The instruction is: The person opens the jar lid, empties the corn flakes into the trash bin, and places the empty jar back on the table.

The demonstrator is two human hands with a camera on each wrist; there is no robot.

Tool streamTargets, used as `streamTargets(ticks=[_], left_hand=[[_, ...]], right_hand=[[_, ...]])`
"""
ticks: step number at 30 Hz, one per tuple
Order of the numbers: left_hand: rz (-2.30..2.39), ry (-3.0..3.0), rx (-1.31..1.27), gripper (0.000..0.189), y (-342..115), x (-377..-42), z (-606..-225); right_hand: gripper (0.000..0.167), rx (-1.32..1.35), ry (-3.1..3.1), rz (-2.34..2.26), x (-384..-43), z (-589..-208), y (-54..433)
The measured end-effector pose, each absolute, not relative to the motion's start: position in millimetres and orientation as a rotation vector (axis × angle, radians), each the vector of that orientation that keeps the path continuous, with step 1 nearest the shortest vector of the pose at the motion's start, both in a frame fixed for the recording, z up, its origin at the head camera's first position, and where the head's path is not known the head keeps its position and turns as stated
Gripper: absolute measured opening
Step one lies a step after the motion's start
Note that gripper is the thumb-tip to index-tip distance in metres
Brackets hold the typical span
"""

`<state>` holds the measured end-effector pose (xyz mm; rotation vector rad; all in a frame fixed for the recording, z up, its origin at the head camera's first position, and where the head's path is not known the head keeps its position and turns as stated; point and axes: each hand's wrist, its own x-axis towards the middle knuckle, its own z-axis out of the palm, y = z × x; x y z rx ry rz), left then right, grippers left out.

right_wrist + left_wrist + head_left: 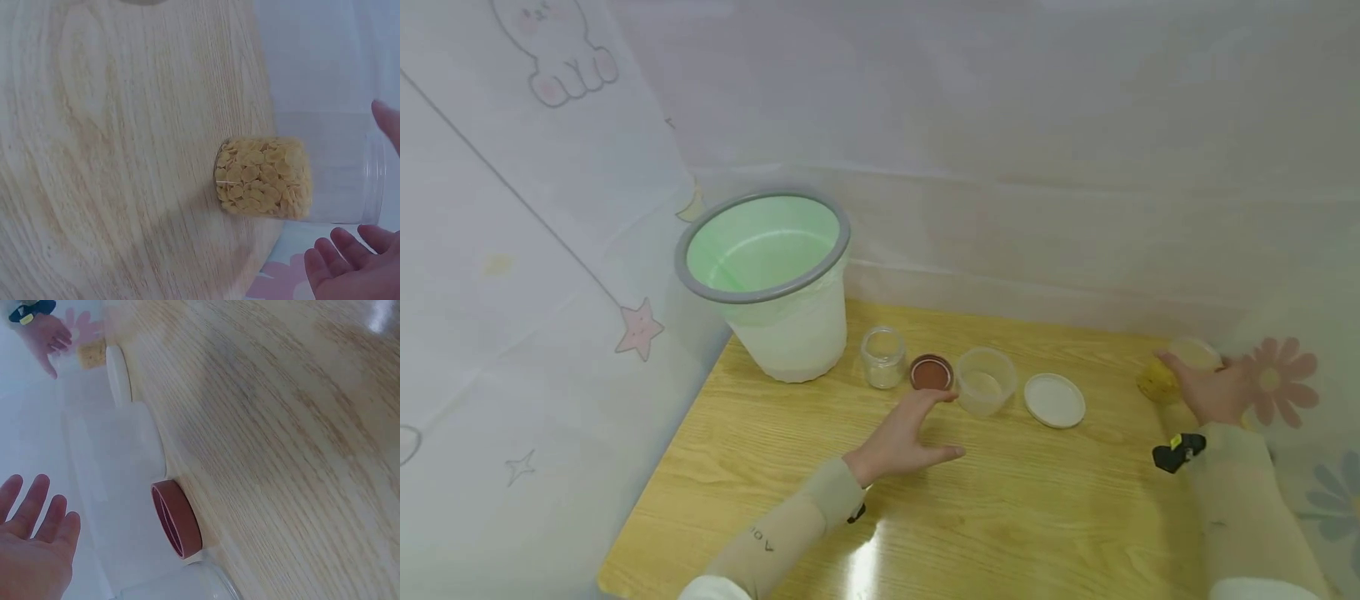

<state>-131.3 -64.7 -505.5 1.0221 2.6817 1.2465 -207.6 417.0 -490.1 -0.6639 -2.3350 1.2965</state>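
At the table's far right stands a clear jar (340, 178) about half full of yellow cereal flakes (262, 181). My right hand (1213, 393) is around its upper part, thumb on one side and fingers on the other, with gaps between hand and jar in the right wrist view. Over the middle of the table my left hand (898, 442) hovers with thumb and fingers spread, holding nothing. Just beyond it lie a reddish-brown lid (932, 375) and a translucent plastic tub (985, 404). A small glass jar (883, 367) stands left of the lid.
A white lid (1055, 401) lies flat right of the tub. The large bucket (797, 333) with a grey rim and green inside stands at the back left. Patterned cloth (1037, 167) hangs behind and beside the wooden table (1000, 517).
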Motion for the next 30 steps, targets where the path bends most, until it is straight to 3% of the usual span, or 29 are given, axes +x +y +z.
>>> streamTargets(ticks=[7,14,20,26,30], left_hand=[[1.244,2.673,1.034,0.078,-63.4,-130.1,-503.3],[1.241,2.695,1.064,0.077,-63.5,-132.2,-502.1],[1.244,2.72,1.069,0.077,-62.2,-133.6,-498.4],[1.256,2.721,1.049,0.078,-61.2,-134.4,-495.0],[1.268,2.714,1.024,0.078,-61.6,-135.1,-493.5]], right_hand=[[0.103,-0.732,-2.519,1.366,-207.2,-482.3,422.2],[0.108,-0.778,-2.48,1.346,-204.0,-486.2,415.2],[0.082,-0.785,-2.459,1.396,-201.1,-487.3,409.3],[0.1,-0.707,-2.501,1.357,-201.1,-478.4,404.6],[0.101,-0.687,-2.509,1.361,-200.5,-466.7,398.5]])
